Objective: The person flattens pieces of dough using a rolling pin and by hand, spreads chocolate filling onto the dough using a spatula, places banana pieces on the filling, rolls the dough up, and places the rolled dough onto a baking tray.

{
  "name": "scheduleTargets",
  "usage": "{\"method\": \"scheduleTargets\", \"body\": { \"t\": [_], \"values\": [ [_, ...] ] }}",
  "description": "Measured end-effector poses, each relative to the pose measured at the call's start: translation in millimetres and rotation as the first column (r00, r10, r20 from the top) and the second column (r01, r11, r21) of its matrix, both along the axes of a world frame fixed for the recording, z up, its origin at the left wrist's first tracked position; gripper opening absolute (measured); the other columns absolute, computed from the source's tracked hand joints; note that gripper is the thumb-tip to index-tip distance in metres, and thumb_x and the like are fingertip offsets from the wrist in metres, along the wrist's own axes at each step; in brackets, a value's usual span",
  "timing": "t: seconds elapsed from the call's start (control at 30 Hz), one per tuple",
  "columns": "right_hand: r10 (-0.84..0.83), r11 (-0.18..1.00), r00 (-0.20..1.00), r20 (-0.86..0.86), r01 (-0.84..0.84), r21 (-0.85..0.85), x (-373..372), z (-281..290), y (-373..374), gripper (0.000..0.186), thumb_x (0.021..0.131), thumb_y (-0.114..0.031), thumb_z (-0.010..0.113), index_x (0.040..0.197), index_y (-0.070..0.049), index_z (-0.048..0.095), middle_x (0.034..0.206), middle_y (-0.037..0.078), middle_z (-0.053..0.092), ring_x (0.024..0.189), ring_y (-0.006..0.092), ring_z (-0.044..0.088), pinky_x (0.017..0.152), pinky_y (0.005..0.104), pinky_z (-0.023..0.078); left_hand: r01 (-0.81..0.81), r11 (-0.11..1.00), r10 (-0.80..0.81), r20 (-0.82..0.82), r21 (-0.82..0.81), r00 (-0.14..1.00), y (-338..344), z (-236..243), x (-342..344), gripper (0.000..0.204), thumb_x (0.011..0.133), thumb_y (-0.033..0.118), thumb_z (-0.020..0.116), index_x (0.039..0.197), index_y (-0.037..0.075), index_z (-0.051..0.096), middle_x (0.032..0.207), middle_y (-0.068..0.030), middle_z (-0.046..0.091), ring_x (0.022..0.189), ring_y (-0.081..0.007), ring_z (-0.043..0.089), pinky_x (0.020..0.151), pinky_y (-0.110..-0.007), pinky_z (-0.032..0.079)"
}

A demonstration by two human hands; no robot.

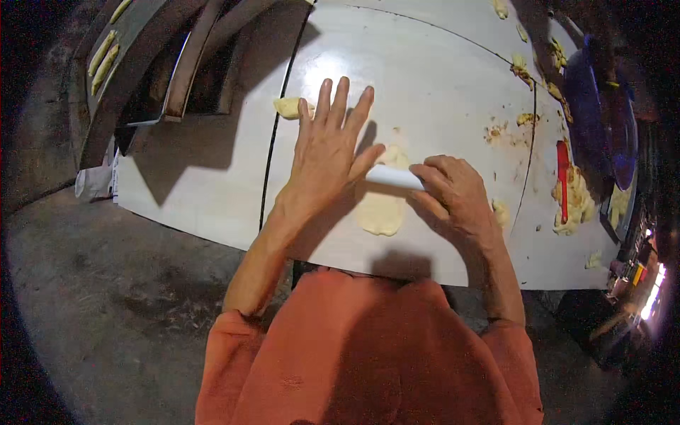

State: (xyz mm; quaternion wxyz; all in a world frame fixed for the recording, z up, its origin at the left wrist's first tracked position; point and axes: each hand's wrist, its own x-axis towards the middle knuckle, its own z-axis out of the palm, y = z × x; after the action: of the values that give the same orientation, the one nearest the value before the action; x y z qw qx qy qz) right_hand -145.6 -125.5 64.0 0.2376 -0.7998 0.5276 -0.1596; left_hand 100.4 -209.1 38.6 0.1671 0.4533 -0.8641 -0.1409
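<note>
Left hand (326, 149): open, palm down, fingers spread toward the far edge of the counter (212, 202); its thumb side is at the left end of the roller (395, 178), and whether the palm presses on it I cannot tell
Right hand (450, 188): closed, fingers curled round the right end of the roller
Roller: white, lying crosswise over the dough sheet, about midway along the near edge and a little in from it
Dough sheet (381, 212): pale, flat and longish, showing on both sides of the roller, its rounded end toward the near edge
Dough lump (287, 108): across the dark seam on the left part of the counter, partly behind the left hand's outermost finger; contact is unclear
Small dough bit (501, 214): just to the right of the right hand, toward the near right corner
Red tool (562, 180): long and narrow, near the right edge, against a dough heap (579, 205) with brown bits in it
Brown crumbs (499, 131): scattered left of the red tool, farther from the near edge
Blue tub (591, 106): at the right edge, beyond the red tool
Dough sticks (105, 67): lying past the left edge, beyond a wooden frame (185, 71)
Shirt (297, 347): orange-red, just outside the near edge
</note>
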Motion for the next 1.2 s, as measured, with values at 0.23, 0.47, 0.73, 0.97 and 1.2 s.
{"method": "scheduleTargets", "body": {
  "t": [0.23, 0.47, 0.73, 0.97, 1.2],
  "values": [
    [-0.142, 0.99, 0.922, -0.361, 0.126, -0.068, 27, -33, 40, 0.067, 0.096, -0.057, 0.056, 0.153, -0.023, 0.049, 0.164, 0.015, 0.035, 0.153, 0.0316, 0.031, 0.122, 0.0608, 0.021, -0.031, 0.992, 0.015, 0.128, 0.125, 0.992, 83, -16, 9, 0.067, 0.1, 0.04, 0.056, 0.154, 0.004, 0.042, 0.161, -0.0268, 0.034, 0.151, -0.0461, 0.029, 0.118, -0.072, 0.015],
    [-0.149, 0.986, 0.924, -0.352, 0.112, -0.123, 39, -51, 131, 0.056, 0.088, -0.044, 0.071, 0.14, -0.028, 0.058, 0.148, 0.005, 0.056, 0.137, 0.0245, 0.051, 0.114, 0.0538, 0.036, 0.001, 0.961, -0.042, 0.144, 0.276, 0.989, 165, -16, 33, 0.073, 0.096, 0.048, 0.062, 0.152, 0.004, 0.045, 0.157, -0.0203, 0.044, 0.148, -0.0423, 0.036, 0.116, -0.074, 0.017],
    [-0.12, 0.981, 0.984, -0.128, 0.098, -0.168, 7, -30, 72, 0.052, 0.085, -0.028, 0.076, 0.135, -0.021, 0.063, 0.117, 0.006, 0.063, 0.104, 0.024, 0.061, 0.091, 0.045, 0.047, 0.024, 1.0, -0.025, 0.094, 0.015, 0.995, 123, -7, 28, 0.078, 0.093, 0.051, 0.066, 0.153, 0.006, 0.044, 0.163, -0.022, 0.033, 0.152, -0.0425, 0.029, 0.114, -0.079, 0.004],
    [-0.51, 0.849, 0.844, -0.167, 0.464, -0.253, -7, -42, -17, 0.049, 0.097, -0.03, 0.062, 0.138, -0.004, 0.059, 0.12, 0.015, 0.062, 0.107, 0.0323, 0.06, 0.089, 0.0464, 0.047, 0.082, 0.99, -0.101, 0.178, 0.112, 0.979, 67, -24, -19, 0.083, 0.096, 0.058, 0.056, 0.156, 0.004, 0.039, 0.165, -0.0149, 0.034, 0.154, -0.0332, 0.027, 0.117, -0.076, 0.009],
    [-0.686, 0.714, 0.717, -0.124, 0.631, -0.303, -36, -22, 16, 0.042, 0.097, -0.025, 0.063, 0.132, -0.003, 0.064, 0.13, 0.02, 0.061, 0.119, 0.0359, 0.058, 0.101, 0.0494, 0.044, 0.059, 0.982, -0.113, 0.308, 0.18, 0.945, 66, -26, -9, 0.088, 0.099, 0.059, 0.051, 0.159, 0.0, 0.028, 0.168, -0.0226, 0.023, 0.157, -0.0389, 0.015, 0.118, -0.075, 0.0]
  ]
}}
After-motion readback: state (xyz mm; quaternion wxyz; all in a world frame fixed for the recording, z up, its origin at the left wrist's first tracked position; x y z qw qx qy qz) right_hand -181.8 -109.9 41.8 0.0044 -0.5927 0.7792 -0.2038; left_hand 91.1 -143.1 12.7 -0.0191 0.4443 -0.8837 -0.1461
